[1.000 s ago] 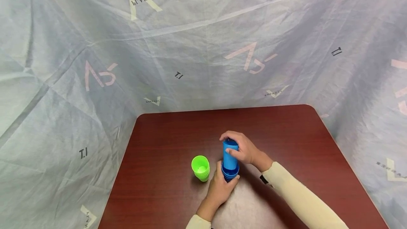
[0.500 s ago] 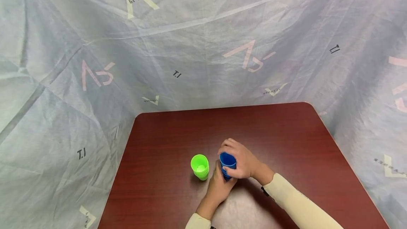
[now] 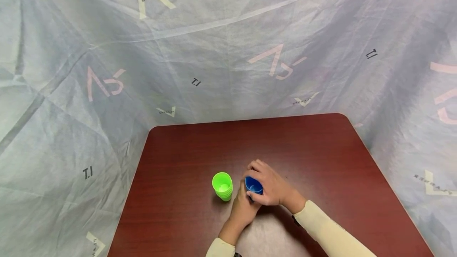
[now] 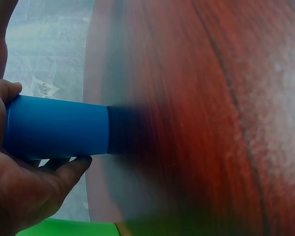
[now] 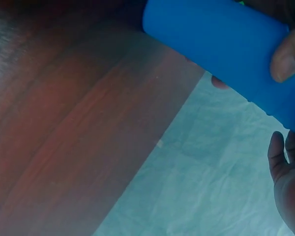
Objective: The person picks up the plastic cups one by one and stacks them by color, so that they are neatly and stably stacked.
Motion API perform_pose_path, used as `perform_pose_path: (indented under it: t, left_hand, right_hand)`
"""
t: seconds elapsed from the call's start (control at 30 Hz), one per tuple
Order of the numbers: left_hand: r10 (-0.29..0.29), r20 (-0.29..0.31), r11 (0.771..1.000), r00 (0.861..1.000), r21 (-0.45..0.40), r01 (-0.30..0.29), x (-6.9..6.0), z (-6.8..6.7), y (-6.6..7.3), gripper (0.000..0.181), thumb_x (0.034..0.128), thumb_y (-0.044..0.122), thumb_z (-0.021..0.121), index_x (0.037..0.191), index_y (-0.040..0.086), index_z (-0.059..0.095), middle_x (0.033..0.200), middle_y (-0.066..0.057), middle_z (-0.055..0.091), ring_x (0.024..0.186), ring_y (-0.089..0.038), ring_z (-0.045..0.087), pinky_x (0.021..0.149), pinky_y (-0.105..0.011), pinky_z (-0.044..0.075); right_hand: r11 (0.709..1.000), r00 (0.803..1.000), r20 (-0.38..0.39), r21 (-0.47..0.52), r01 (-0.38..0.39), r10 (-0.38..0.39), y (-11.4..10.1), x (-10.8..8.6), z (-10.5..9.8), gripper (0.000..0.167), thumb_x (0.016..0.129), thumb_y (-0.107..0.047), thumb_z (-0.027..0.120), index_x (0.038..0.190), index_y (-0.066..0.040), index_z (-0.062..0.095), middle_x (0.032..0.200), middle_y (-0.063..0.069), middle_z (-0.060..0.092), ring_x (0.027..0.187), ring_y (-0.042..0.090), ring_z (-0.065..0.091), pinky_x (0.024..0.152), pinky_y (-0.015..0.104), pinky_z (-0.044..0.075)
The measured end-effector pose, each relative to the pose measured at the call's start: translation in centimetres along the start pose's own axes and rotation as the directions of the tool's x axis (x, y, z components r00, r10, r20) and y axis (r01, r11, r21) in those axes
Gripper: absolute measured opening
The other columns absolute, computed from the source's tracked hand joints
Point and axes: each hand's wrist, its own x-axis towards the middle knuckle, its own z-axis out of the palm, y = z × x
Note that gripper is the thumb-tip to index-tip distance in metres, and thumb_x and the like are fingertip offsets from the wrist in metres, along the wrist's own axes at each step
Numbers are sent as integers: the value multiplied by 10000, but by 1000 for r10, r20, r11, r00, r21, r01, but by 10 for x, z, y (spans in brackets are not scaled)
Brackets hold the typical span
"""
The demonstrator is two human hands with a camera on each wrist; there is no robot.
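A stack of blue plastic cups (image 3: 254, 186) stands upright, mouth up, just right of the table's middle in the head view. My left hand (image 3: 245, 208) grips the stack low on its side. Over its top, my right hand (image 3: 270, 186) holds the rim, thumb on the near side and fingers on the far side. The left wrist view shows the smooth blue wall of a cup (image 4: 59, 128) with its base at the tabletop. In the right wrist view the blue cup stack (image 5: 216, 46) slants across the top, with fingertips against it. Both hands cover much of the stack.
A nested stack of bright green cups (image 3: 223, 186) stands mouth up, a little left of my left hand. The dark red wooden table (image 3: 185, 150) has rounded far corners. Grey printed sheeting (image 3: 214, 50) hangs behind it and along both sides.
One second ago my right hand held a lighter blue cup above the blue cups in my left hand. It has moved down and now sits in the stack. The green cups stay put.
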Motion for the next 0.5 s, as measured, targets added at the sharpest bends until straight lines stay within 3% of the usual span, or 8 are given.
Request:
perform_pose_path:
  t: [0.13, 0.27, 0.4, 0.5]
  left_hand:
    - [27, -26, 1000, 999, -10, -27, 0, -2, -1, 775, 928, 267, 787, 1542, 75, 356, 1410, -172, 639, 1212, -289, 687, 1014, -471, 571]
    - [94, -100, 995, 991, 28, -92, 2, -3, -2, 778, 886, 244, 820, 1515, 61, 399, 1397, -166, 641, 1220, -289, 681, 1012, -463, 571]
    - [135, -159, 991, 978, 27, -132, 5, -8, 2, 960, 855, 291, 880, 1598, 60, 319, 1503, -158, 558, 1340, -301, 616, 1071, -492, 549]
    - [163, -181, 987, 970, 30, -161, 7, -15, 13, 1124, 806, 324, 926, 1658, 71, 238, 1616, -155, 456, 1460, -343, 522, 1120, -556, 508]
  right_hand:
    - [1000, 1000, -11, 7, -2, 2, -1, -3, 4, 376, 870, -454, 733, 1150, -203, 712, 1078, -23, 606, 969, 104, 504, 844, 315, 471]
    - [999, 999, -4, 14, -34, 34, -3, -5, 3, 429, 900, -500, 703, 1211, -204, 700, 1160, -16, 615, 1028, 117, 533, 880, 355, 500]
    - [995, 996, -19, 52, -90, 91, -4, -7, -2, 550, 932, -527, 650, 1354, -175, 658, 1323, 25, 612, 1185, 177, 563, 956, 471, 522]
    - [989, 990, -68, 96, -116, 123, -5, -9, -8, 628, 924, -460, 660, 1453, -128, 596, 1453, 74, 575, 1324, 250, 536, 1048, 531, 481]
